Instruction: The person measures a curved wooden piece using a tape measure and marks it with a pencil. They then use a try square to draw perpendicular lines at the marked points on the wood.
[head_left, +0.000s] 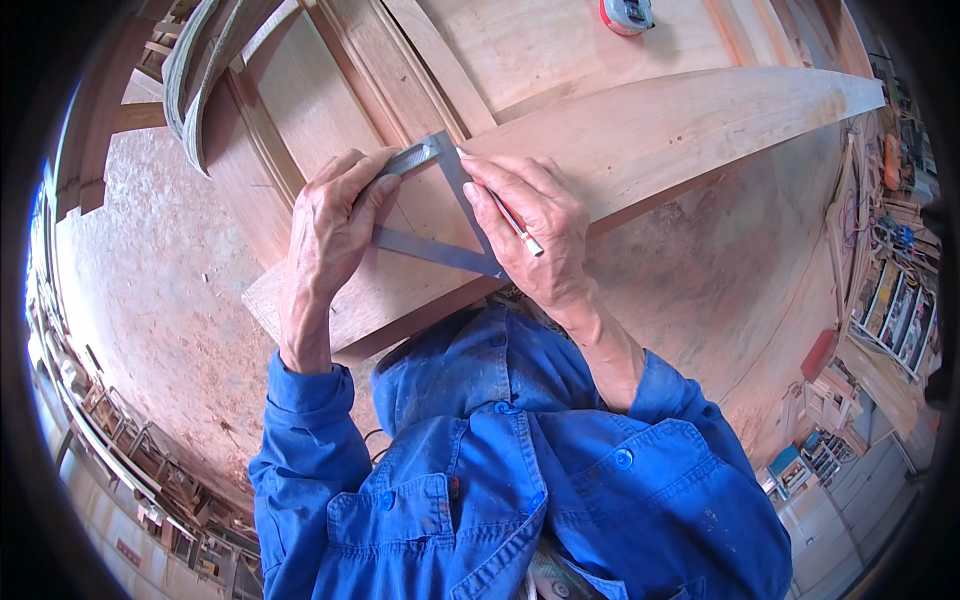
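Observation:
A metal triangle square (432, 250) lies flat on a long wooden board (650, 135) that tapers along a curve to the right. My left hand (328, 215) grips the thick edge of the square, thumb and fingers on either side. A pencil (516, 224) is pinched in my right hand (548, 228), which rests over the board beside the square. Its point is by the top corner of the square, along the right-hand edge, and partly hidden by my fingers. A faint line (403, 213) shows on the wood inside the triangle.
Panelled wood with mouldings (350, 70) lies under and beyond the board. A red and grey tape measure (627, 14) sits at the top. Curved grey strips (190, 85) stand at upper left. Tool racks (895, 310) and wood scraps (830, 400) line the right side of the dusty floor.

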